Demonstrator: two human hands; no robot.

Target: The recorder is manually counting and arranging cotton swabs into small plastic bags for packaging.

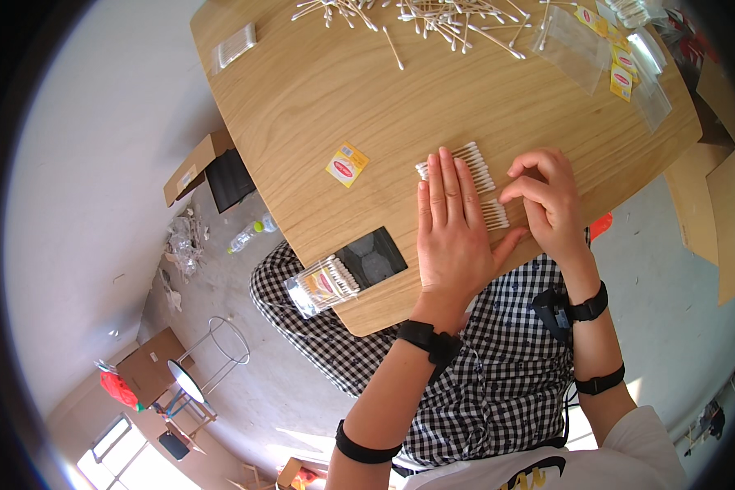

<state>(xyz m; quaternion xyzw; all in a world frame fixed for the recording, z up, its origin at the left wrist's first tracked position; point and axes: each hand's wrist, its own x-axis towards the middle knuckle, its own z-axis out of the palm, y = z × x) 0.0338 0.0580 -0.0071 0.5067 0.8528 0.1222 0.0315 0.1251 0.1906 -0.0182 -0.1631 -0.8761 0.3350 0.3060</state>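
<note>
My left hand (449, 212) lies flat, palm down, fingers stretched out together, over a row of cotton swabs (477, 167) on the wooden table. White tips show past its fingers, and more swabs (496, 215) lie side by side between its fingers and its thumb. Just right of the row is my right hand (550, 200), with bent fingers; thumb and forefinger are apart and I see nothing between them. Left of my hands lies a small yellow and white card (347, 164). A clear pack of swabs (322, 285) rests at the table's near left edge, beside a dark phone-like slab (372, 258).
Loose swabs (453, 20) are heaped at the table's far side. Clear bags (576, 51) and yellow cards (621, 77) lie far right; a small clear pack (236, 46) is far left. Cardboard boxes (705, 208) stand right of the table, a metal-framed stool (208, 359) on the left floor.
</note>
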